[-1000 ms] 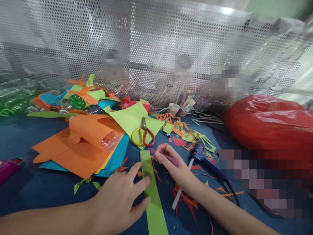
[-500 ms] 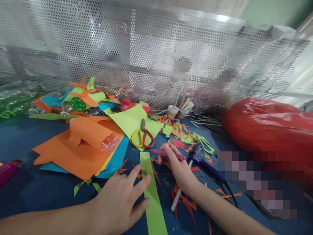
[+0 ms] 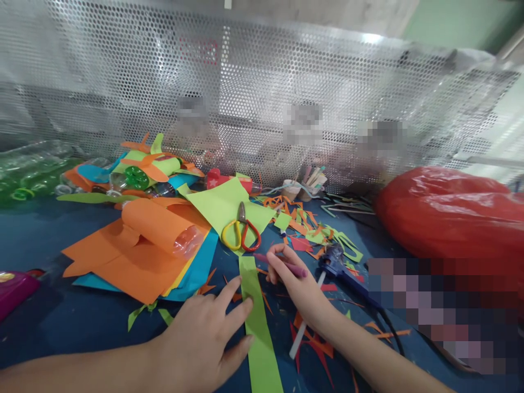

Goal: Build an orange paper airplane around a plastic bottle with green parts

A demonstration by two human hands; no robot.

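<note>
Since the green paper strip [image 3: 260, 333] lay loose on the counter [image 3: 33, 234], our left hand [image 3: 200, 338] seemed set there to steady it; that hand was spread, its fingers slightly parted, the fingertips resting on the strip and grasping nothing; the strip ran along its right side, from just past its fingertips back toward us; our right hand [image 3: 297, 284] was closed around a purple pen [image 3: 298, 269], probably pinched low for control, the tip near the strip's far end; we could not tell whether it touched the paper; the scissors [image 3: 242, 213] lay ahead of both hands, perhaps left there within reach; the blue glue gun [image 3: 344, 270] lay just right of the right hand.
</note>
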